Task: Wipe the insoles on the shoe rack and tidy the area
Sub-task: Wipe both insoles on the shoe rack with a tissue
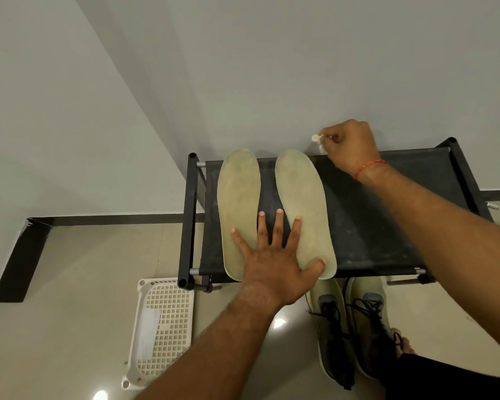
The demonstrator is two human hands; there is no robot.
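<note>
Holding two insoles, the shoe rack stands near a white basket.

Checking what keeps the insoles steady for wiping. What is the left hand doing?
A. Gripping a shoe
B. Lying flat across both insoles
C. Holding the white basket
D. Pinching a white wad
B: the left hand lies spread, fingers straight, across the left-side insole and the right-side insole on the shoe rack; the right hand pinches the white wad.
</note>
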